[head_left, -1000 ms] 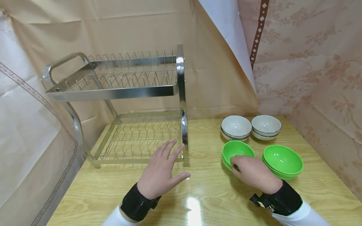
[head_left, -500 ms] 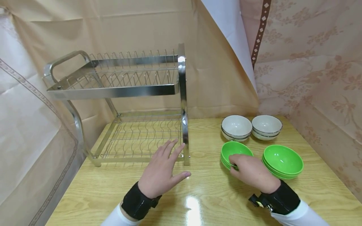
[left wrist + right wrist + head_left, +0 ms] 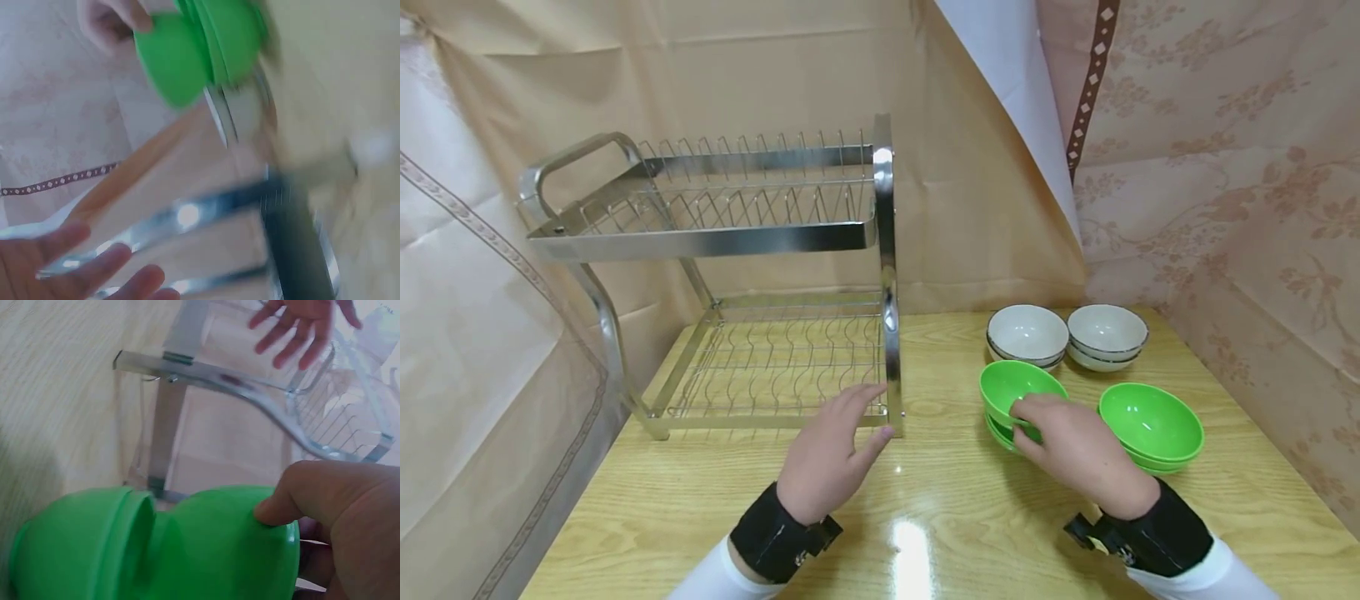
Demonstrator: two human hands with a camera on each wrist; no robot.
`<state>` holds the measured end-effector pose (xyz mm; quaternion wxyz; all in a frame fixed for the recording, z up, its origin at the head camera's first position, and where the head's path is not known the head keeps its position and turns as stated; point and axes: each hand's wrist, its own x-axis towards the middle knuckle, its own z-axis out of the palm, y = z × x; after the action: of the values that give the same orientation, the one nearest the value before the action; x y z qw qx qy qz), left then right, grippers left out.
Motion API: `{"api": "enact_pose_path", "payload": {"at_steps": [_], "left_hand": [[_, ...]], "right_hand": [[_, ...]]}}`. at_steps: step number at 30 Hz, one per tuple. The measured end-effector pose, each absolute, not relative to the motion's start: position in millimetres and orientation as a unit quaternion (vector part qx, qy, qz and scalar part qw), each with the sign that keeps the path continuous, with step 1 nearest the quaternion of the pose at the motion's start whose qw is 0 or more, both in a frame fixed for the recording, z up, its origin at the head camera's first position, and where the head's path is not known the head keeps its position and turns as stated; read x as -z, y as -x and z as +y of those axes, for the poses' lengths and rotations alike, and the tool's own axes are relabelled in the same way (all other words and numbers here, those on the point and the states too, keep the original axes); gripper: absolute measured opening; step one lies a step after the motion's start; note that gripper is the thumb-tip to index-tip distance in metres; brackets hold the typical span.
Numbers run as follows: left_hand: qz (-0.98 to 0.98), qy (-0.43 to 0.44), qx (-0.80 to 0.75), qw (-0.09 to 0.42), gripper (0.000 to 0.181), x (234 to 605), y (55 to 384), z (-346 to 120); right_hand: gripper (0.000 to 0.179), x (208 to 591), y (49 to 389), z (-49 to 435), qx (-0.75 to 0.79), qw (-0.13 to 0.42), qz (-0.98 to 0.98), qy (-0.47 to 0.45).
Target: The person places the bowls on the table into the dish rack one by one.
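Note:
My right hand (image 3: 1082, 446) pinches the near rim of a green bowl (image 3: 1017, 385), thumb outside and fingers inside. That bowl is raised and tilted over the green bowls (image 3: 997, 433) stacked beneath it; the right wrist view shows a gap between the held bowl (image 3: 219, 544) and the stack (image 3: 81, 544). Beside it on the right stands another stack of green bowls (image 3: 1150, 425). My left hand (image 3: 827, 458) hovers at the front right corner of the metal dish rack (image 3: 700, 244), fingers extended and holding nothing.
Behind the green bowls stand two stacks of white bowls with dark rims, a left stack (image 3: 1027, 333) and a right stack (image 3: 1107, 332). The two-tier rack fills the left of the wooden table (image 3: 940, 508). Cloth curtains (image 3: 977, 208) hang behind and at both sides.
My right hand has lifted the top green bowl off its stack and tilted it. The left hand has turned slightly, its fingers drawn closer together.

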<state>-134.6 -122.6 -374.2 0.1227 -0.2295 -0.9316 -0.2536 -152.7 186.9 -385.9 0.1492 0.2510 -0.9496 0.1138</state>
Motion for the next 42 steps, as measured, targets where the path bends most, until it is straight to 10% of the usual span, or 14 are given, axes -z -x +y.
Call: {"api": "enact_pose_path", "payload": {"at_steps": [11, 21, 32, 42], "left_hand": [[-0.753, 0.210, 0.616, -0.096, 0.045, 383.9, 133.2, -108.7], [-0.567, 0.176, 0.753, -0.283, 0.056, 389.2, 135.3, -105.3], [-0.526, 0.174, 0.767, -0.323, 0.054, 391.3, 142.0, -116.5], [-0.595, 0.180, 0.739, -0.260, 0.055, 369.3, 144.7, -137.7]], "right_hand": [[0.017, 366.3, 122.4, 160.0, -0.149, 0.296, -0.859, -0.391], [0.028, 375.7, 102.6, 133.3, -0.174, 0.315, -0.776, -0.519], [0.021, 380.3, 102.5, 130.0, -0.187, 0.296, -0.770, -0.533], [0.033, 376.4, 102.0, 127.8, -0.215, 0.319, -0.758, -0.527]]}}
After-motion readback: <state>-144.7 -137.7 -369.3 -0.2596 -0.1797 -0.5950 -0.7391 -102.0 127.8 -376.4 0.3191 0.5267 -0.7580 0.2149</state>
